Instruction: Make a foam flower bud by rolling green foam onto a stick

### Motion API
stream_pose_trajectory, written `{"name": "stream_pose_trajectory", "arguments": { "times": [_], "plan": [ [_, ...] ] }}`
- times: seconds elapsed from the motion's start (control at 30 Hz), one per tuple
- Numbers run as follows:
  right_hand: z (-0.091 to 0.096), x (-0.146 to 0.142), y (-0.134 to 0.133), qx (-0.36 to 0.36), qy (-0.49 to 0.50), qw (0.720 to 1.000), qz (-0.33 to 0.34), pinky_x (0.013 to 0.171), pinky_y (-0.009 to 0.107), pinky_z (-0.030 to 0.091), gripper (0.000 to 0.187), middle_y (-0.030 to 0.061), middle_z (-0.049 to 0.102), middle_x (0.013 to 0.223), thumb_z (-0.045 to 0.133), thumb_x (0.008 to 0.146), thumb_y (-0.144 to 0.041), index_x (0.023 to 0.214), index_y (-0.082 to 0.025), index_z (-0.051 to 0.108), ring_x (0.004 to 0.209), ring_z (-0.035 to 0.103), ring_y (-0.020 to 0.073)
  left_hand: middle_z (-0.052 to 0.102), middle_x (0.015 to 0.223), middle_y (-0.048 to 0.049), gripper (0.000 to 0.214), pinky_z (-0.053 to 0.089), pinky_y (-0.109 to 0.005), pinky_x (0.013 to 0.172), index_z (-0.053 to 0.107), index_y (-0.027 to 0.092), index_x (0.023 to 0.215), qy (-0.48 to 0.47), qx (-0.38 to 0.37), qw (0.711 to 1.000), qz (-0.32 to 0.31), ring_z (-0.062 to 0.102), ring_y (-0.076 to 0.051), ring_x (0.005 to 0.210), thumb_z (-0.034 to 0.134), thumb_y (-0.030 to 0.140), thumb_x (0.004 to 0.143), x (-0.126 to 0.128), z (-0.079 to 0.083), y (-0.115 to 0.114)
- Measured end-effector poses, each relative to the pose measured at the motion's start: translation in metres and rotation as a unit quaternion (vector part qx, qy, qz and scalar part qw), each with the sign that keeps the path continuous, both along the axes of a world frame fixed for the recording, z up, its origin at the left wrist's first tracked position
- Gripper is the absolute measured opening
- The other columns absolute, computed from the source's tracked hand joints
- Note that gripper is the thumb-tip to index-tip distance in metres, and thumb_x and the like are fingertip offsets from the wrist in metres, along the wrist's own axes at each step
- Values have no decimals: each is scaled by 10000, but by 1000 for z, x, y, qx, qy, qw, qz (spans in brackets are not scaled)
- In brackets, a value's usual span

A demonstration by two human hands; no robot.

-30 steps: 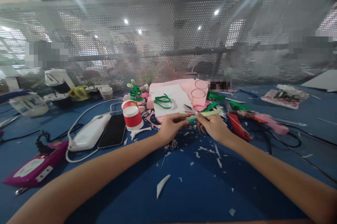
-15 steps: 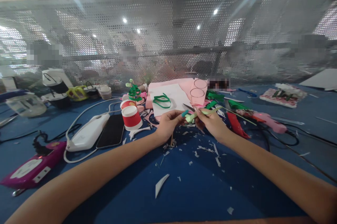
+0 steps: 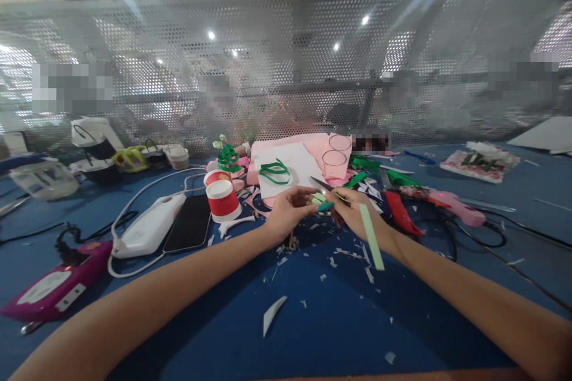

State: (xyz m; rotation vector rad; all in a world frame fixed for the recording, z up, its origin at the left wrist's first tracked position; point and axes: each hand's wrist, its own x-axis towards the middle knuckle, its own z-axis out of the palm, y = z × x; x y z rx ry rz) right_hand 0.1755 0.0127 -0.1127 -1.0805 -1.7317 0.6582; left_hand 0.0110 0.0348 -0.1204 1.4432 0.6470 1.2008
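Note:
Both my hands meet over the blue table [image 3: 313, 321], just in front of a pile of craft scraps. My left hand [image 3: 289, 211] is closed in a pinch on the near end of a thin wooden stick and the end of a light green strip [image 3: 370, 237]. My right hand [image 3: 355, 209] is closed on the same strip, which hangs down over my right wrist toward me. White paper snippets [image 3: 353, 256] lie scattered under my hands.
Red paper cups [image 3: 222, 196], a black phone [image 3: 190, 223], a white charger [image 3: 149, 228] and a magenta device [image 3: 53, 285] sit at left. Pink foam sheets [image 3: 292, 157] with clear cups [image 3: 336, 161], green scraps, red scissors [image 3: 400, 214] and a pink glue gun [image 3: 453, 205] lie behind. A perforated metal screen stands beyond.
The green strip pointed up to the right before; now its free end has swung down over my right wrist. My hands stayed in about the same place.

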Motion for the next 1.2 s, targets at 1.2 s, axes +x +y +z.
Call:
{"name": "stream_pose_trajectory", "arguments": {
  "times": [1.2],
  "plan": [
    [-3, -9, 0, -176, 181, 962, 108, 302, 211, 263, 481, -53, 392, 386, 490, 718, -637, 538, -193, 448, 305, 340, 70, 623, 640, 4, 312, 473, -225, 561, 549, 140, 834, 1, 4, 1000, -26, 588, -96, 556, 704, 321, 632, 2, 0, 0]
  ]
}}
